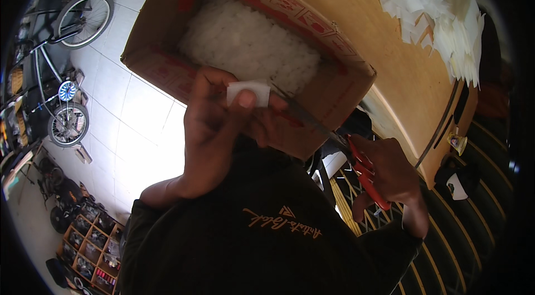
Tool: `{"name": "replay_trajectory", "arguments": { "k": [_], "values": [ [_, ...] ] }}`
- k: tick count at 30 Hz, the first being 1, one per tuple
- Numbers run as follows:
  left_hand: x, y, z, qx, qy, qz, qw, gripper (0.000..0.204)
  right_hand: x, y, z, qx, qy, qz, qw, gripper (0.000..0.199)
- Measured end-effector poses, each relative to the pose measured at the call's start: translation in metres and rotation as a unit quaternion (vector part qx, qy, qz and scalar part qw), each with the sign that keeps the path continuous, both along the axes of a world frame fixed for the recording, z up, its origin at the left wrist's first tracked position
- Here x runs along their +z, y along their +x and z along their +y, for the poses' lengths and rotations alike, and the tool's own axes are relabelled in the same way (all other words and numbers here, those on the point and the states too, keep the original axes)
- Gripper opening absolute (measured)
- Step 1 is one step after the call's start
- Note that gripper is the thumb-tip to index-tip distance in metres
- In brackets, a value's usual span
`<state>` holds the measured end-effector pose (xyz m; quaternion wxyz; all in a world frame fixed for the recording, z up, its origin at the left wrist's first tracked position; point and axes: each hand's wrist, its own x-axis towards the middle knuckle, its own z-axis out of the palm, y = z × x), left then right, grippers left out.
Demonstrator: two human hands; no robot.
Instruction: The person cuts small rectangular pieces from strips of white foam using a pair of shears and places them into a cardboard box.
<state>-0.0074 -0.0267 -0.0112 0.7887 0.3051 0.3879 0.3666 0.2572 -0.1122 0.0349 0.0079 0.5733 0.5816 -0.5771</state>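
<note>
My left hand (pixel 214 122) pinches a small white folded piece (pixel 237 90), its thumb pressed flat on top; whether it is paper or cloth I cannot tell. In my right hand (pixel 387 169) is a pair of scissors (pixel 365 175) with red handles. The dark blades (pixel 312 118) point up and left, their tip close to the right side of the white piece. Both hands are over the near wall of an open cardboard box (pixel 348 80) with red printing. A mass of small white pieces (pixel 245 35) lies inside it.
Right of the box is a tan tabletop (pixel 384 72) with a fanned pile of white strips (pixel 440 16) at its far right. On the left a bicycle (pixel 50 66) stands on pale floor tiles (pixel 111 72). A compartmented wooden rack (pixel 92 250) is at the lower left.
</note>
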Motion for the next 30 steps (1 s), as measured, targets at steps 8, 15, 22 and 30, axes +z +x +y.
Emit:
{"name": "replay_trajectory", "arguments": {
  "k": [8,15,22,30],
  "values": [
    [0.001,-0.001,0.002,0.094,-0.004,0.005,0.996,0.019,-0.010,-0.014,-0.018,-0.025,0.072,0.051,0.996,0.093],
    [0.008,0.011,0.004,0.137,-0.085,-0.057,0.985,0.019,-0.018,-0.037,-0.025,-0.078,0.082,0.062,0.992,0.119],
    [0.009,0.019,0.005,0.161,-0.093,-0.072,0.980,0.018,-0.010,-0.047,-0.030,-0.095,0.079,0.032,0.992,0.129],
    [0.006,0.025,-0.001,0.116,-0.104,-0.120,0.980,0.018,-0.003,-0.052,-0.019,-0.080,0.136,0.015,0.987,0.115]
  ]
}}
